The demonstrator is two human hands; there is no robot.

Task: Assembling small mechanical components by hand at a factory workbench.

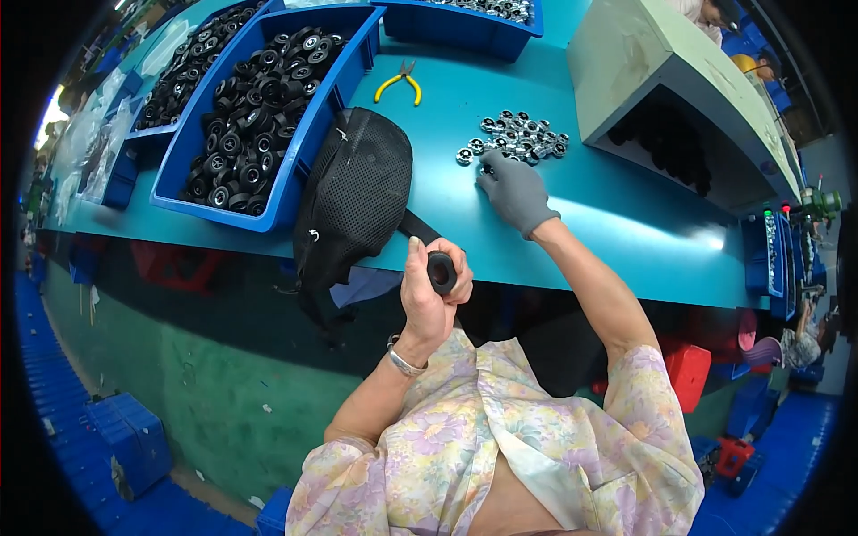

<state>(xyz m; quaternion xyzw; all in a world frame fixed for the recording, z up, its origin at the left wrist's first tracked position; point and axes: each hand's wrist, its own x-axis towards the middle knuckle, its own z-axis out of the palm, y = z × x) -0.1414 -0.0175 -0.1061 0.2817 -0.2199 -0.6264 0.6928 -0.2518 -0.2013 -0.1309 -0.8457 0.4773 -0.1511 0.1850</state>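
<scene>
My bare left hand [427, 299] is wrapped round a black ring-shaped wheel part [441, 272], its hole facing up, just off the table's near edge. A grey glove covers my right hand [515, 191], which reaches to the near side of a loose pile of small shiny metal wheel hubs [527, 136]. Its fingers are drawn together at the pile's edge; what lies between the fingertips is hidden. Left of my hands, a black mesh bag [362, 170] with a strap lies at the table edge.
A blue bin [290, 192] of black wheels [255, 116] stands on the teal table [447, 80] at left. Yellow-handled pliers [399, 85] lie beyond the bag. Another blue bin [465, 27] holds metal parts at the back. A pale open-fronted box [626, 62] stands at right.
</scene>
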